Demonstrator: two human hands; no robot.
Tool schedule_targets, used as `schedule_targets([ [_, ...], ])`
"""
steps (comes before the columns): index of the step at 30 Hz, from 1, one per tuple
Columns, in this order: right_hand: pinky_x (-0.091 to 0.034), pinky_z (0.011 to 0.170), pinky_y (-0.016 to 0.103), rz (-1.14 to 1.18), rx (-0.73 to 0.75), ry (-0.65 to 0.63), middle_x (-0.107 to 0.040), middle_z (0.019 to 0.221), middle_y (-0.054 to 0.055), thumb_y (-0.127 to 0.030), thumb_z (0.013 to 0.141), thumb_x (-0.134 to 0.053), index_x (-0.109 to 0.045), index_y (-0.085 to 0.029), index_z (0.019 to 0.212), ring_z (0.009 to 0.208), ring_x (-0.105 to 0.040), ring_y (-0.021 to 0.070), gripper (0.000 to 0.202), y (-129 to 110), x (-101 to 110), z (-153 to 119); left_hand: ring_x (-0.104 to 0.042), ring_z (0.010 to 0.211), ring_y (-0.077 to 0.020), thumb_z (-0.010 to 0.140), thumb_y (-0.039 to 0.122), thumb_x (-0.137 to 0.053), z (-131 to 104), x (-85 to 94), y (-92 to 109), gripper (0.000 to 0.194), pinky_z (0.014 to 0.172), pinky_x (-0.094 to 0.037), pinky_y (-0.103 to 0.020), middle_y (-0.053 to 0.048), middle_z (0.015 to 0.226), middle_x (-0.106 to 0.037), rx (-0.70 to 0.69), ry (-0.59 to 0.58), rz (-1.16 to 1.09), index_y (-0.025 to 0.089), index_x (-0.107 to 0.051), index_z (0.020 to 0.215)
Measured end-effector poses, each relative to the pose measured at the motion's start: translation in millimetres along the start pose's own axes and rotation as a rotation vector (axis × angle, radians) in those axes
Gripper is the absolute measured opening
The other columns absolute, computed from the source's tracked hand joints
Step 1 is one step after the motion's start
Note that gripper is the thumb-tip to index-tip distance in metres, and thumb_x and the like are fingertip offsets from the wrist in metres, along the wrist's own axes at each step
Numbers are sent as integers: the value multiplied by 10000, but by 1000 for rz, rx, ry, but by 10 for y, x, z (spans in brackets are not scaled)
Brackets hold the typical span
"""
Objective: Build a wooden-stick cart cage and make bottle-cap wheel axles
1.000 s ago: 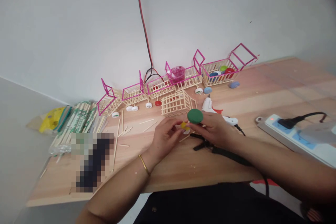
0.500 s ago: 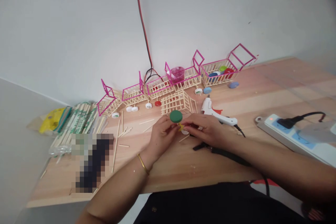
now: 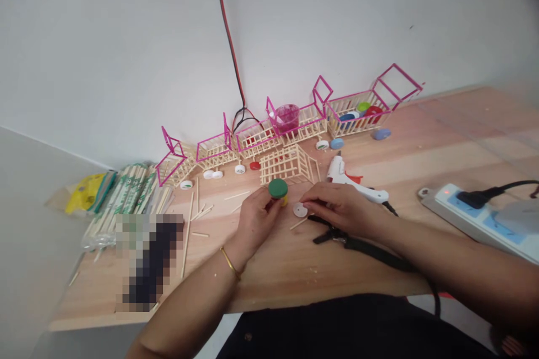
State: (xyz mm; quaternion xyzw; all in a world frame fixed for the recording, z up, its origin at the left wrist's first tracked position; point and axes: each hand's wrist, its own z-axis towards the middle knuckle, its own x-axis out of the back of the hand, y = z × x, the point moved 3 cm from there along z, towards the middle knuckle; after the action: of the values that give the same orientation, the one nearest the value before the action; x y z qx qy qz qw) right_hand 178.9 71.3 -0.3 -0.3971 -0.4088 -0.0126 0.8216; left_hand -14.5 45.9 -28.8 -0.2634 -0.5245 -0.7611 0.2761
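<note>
Between the fingertips of my left hand (image 3: 257,216) is a green cap (image 3: 278,188), with a bit of yellow showing under its right side. My right hand (image 3: 337,206) has its fingers closed at the edge of a white round cap (image 3: 300,210); whether it pinches the cap or only touches it is unclear. Behind both hands a plain stick frame (image 3: 286,165) rests on the table. To the right of that frame lies a white glue gun (image 3: 356,187). Black-handled pliers (image 3: 362,247) lie beneath my right forearm.
Pink-edged stick carts (image 3: 259,143) line the wall, one holding coloured caps. Bundled sticks (image 3: 126,196) in plastic lie left, near a pixelated dark object (image 3: 154,263). Loose sticks are scattered beside my left hand. A power strip (image 3: 484,216) with a black plug is at right.
My hands have moved apart. My left hand keeps the green cap, now slightly left; my right hand has left the yellow part and is at the white cap.
</note>
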Motion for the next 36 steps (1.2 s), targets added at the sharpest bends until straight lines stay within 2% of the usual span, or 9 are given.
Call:
schedule_targets([
  [8, -480, 700, 262, -12, 23, -22, -663, 841, 47, -219, 911, -505, -633, -172, 950, 775, -614, 144, 143, 6, -9, -6, -548, 643, -135, 851, 297, -567, -16, -17, -16, 160, 619, -409, -247, -30, 732, -640, 42, -8, -21, 173, -651, 793],
  [16, -490, 717, 275, -29, 13, -69, -676, 866, 59, -217, 908, -505, -639, -170, 954, 804, -626, 159, 149, 35, -38, -17, -554, 646, -129, 835, 247, -581, 4, -42, -42, 126, 619, -419, -237, -23, 706, -630, 27, -32, -4, 163, -635, 759],
  [21, -501, 751, 299, -29, 35, -128, -686, 901, 67, -216, 915, -487, -638, -175, 967, 845, -629, 173, 165, 32, -40, -16, -560, 638, -127, 828, 224, -583, 7, -25, -16, 96, 611, -430, -234, -22, 722, -643, 32, -8, -13, 167, -650, 787],
  [25, -505, 752, 302, -34, 48, -123, -689, 906, 66, -216, 918, -481, -635, -178, 965, 848, -629, 174, 165, 38, -37, -18, -576, 666, -137, 836, 238, -574, 8, -15, -6, 114, 630, -446, -246, -33, 747, -654, 18, 12, -3, 169, -656, 798],
  [31, -505, 763, 305, -31, 48, -144, -688, 902, 62, -203, 912, -482, -640, -185, 971, 854, -627, 173, 170, 49, -48, -17, -595, 700, -142, 830, 211, -576, 7, -43, -34, 91, 661, -464, -254, -37, 779, -665, 11, -21, -11, 169, -651, 802],
  [36, -505, 762, 309, -36, 51, -149, -689, 906, 67, -205, 916, -478, -646, -179, 967, 857, -624, 175, 178, 55, -56, -15, -598, 706, -148, 841, 253, -575, 2, -32, -36, 124, 667, -467, -263, -42, 776, -664, -4, 12, 1, 167, -654, 800],
])
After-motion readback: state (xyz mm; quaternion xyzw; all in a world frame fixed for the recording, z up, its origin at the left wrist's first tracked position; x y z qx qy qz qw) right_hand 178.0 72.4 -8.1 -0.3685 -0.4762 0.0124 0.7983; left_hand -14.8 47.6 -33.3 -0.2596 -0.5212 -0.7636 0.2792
